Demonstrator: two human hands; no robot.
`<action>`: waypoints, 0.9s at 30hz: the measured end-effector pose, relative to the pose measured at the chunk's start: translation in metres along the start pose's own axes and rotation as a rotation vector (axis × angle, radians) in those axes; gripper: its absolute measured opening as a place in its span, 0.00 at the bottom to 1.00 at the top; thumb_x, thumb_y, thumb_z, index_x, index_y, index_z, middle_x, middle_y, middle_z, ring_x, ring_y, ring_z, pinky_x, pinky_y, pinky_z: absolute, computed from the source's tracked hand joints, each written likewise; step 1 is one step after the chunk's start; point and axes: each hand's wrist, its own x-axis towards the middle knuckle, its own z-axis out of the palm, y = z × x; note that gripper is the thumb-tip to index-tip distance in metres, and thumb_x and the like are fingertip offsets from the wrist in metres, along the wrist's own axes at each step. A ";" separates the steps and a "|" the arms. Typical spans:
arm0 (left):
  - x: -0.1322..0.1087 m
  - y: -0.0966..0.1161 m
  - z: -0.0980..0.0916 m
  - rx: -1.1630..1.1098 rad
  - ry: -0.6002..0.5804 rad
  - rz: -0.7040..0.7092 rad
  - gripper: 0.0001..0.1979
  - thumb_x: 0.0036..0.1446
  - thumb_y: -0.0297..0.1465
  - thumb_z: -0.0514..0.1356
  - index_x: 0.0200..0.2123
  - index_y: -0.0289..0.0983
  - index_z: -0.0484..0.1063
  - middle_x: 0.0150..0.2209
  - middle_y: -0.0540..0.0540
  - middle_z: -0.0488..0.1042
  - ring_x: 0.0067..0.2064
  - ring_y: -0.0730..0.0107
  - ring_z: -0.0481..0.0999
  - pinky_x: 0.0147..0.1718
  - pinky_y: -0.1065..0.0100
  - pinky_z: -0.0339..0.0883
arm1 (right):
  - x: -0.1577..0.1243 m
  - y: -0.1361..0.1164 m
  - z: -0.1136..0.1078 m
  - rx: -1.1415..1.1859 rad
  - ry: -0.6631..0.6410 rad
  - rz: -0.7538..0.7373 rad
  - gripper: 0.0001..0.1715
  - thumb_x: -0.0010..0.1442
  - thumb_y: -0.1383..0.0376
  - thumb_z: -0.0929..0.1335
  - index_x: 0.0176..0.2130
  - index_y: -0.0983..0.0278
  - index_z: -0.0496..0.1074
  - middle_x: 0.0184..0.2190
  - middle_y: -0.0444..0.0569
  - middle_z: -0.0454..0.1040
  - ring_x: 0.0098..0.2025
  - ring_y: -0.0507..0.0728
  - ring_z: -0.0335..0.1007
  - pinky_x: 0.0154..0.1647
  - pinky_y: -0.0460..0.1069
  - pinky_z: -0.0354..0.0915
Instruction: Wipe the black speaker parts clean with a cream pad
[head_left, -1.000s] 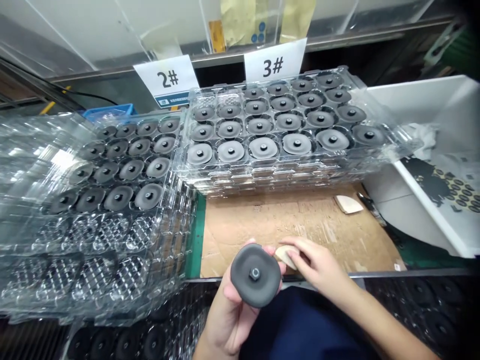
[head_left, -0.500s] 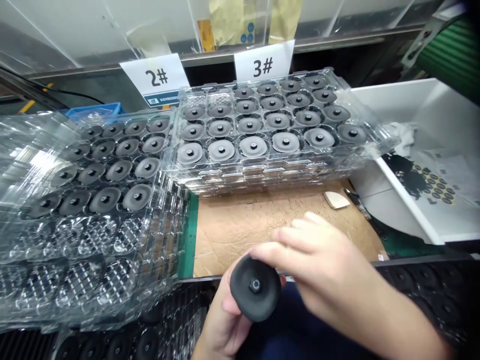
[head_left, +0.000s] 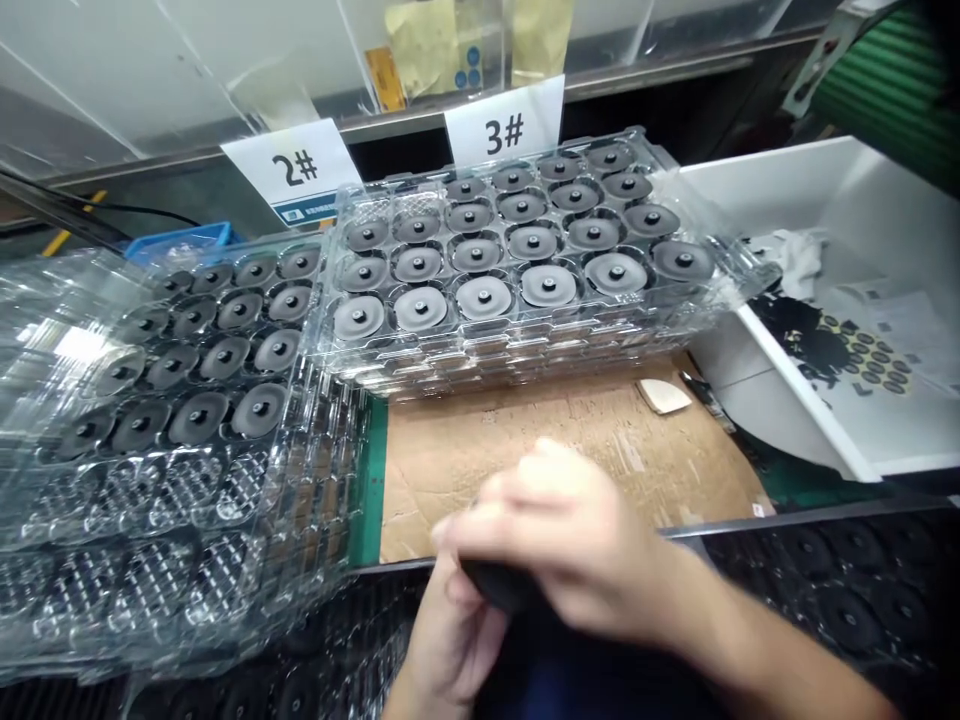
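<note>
Low in the middle of the head view, a black rounded disc-shaped part (head_left: pixel 499 585) is held between my two hands. My left hand (head_left: pixel 457 635) grips it from below and the left, fingers closed on its edge. Over the top of the disc lies my right hand (head_left: pixel 551 525), blurred, its fingers curled together and hiding most of the part. Whether the right fingers pinch anything of their own cannot be seen. Beyond the hands is a brown cardboard sheet (head_left: pixel 450 460) on the bench.
Stacked clear trays (head_left: pixel 480 335) with similar black discs stand behind the cardboard. Another clear tray stack (head_left: pixel 289 450) is at left. A white bin (head_left: pixel 817 400) with scraps is at right. A pale wedge-shaped pad (head_left: pixel 664 396) lies near a dark-handled tool (head_left: pixel 709 402). Black trays (head_left: pixel 832 580) sit lower right.
My right hand has moved left and over the disc, covering its face and central hub, which showed before. The disc now appears tilted. The view has shifted slightly.
</note>
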 end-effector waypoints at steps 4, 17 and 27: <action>0.010 0.005 -0.003 -0.172 -0.122 -0.069 0.27 0.39 0.41 0.66 0.46 0.45 0.72 0.46 0.45 0.75 0.48 0.55 0.73 0.50 0.60 0.64 | -0.027 0.044 0.008 0.061 0.118 0.515 0.13 0.62 0.68 0.62 0.43 0.60 0.72 0.37 0.45 0.75 0.37 0.51 0.69 0.39 0.46 0.63; 0.013 0.001 0.005 -0.191 -0.166 -0.038 0.28 0.45 0.37 0.65 0.51 0.45 0.67 0.50 0.45 0.72 0.53 0.57 0.69 0.55 0.60 0.58 | -0.043 0.022 0.019 0.073 0.406 0.637 0.18 0.62 0.64 0.62 0.51 0.62 0.66 0.46 0.49 0.73 0.41 0.54 0.71 0.41 0.48 0.67; 0.013 0.002 -0.002 -0.130 -0.135 -0.083 0.31 0.42 0.36 0.67 0.52 0.49 0.65 0.44 0.50 0.76 0.50 0.62 0.71 0.51 0.67 0.63 | 0.003 -0.013 0.009 -0.026 0.064 0.281 0.12 0.62 0.69 0.60 0.42 0.66 0.71 0.34 0.47 0.73 0.35 0.54 0.68 0.39 0.48 0.63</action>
